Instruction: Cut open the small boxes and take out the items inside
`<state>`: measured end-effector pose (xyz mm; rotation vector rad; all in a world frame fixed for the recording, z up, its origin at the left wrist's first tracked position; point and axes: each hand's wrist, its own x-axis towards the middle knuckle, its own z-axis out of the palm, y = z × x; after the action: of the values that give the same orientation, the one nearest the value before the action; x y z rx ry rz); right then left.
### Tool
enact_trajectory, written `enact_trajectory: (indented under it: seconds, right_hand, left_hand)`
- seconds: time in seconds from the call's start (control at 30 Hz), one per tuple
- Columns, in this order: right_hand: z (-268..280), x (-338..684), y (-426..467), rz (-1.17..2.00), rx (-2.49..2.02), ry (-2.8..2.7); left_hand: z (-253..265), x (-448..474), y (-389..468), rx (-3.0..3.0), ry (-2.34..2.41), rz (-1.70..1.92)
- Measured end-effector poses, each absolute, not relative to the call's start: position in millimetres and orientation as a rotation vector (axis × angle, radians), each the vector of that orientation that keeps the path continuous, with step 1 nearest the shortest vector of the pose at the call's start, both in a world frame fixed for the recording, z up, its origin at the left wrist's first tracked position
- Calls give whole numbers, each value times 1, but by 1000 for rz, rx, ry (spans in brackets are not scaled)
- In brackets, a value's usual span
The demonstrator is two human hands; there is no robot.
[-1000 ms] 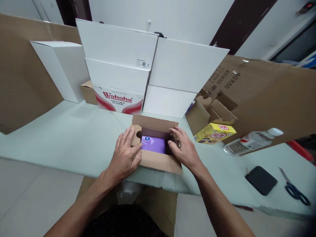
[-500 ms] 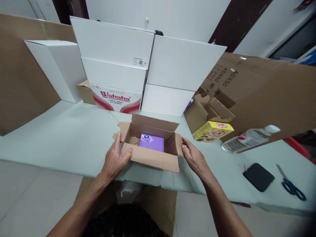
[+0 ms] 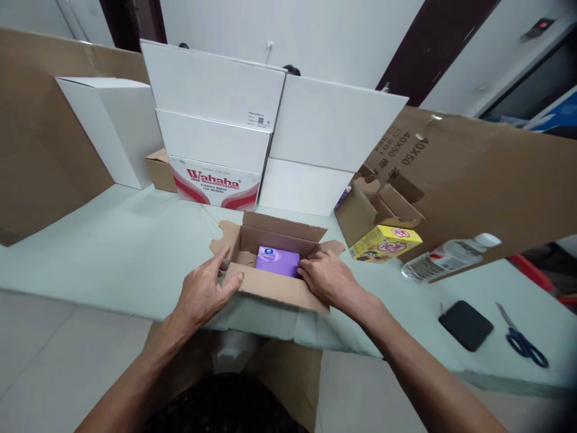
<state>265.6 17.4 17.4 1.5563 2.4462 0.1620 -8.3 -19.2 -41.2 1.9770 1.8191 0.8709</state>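
One green-clothed table (image 3: 112, 252), left hand (image 3: 202, 291) grasping open carton (image 3: 274, 290), right hand (image 3: 331, 276) at purple pack (image 3: 277, 263), hold unclear, white wall (image 3: 324, 30)

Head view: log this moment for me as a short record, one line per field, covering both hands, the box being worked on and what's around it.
Left hand: at the front left corner of the open brown carton, thumb on its front flap
Right hand: over the carton's right end, at the right end of the purple pack
Carton flaps: not closed over the pack
Behind carton: Wahaha box
Right side: yellow box, clear bottle, black pouch, scissors
Surface: pale green covering
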Motion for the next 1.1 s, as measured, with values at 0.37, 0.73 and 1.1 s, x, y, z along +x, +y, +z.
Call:
enact_trajectory:
  seconds: [0.37,0.73,1.1]
  right_hand:
    - [10,253,45,-470,1759,2386]
    - [-14,255,61,-742,2116,2292]
    - [-18,243,60,-1476,2374,2240]
  left_hand:
    - [-22,15,-12,2614,1564,1193]
    - [-57,21,-6,2495,1564,1106]
    - [-72,27,-1,2428,1457,1291]
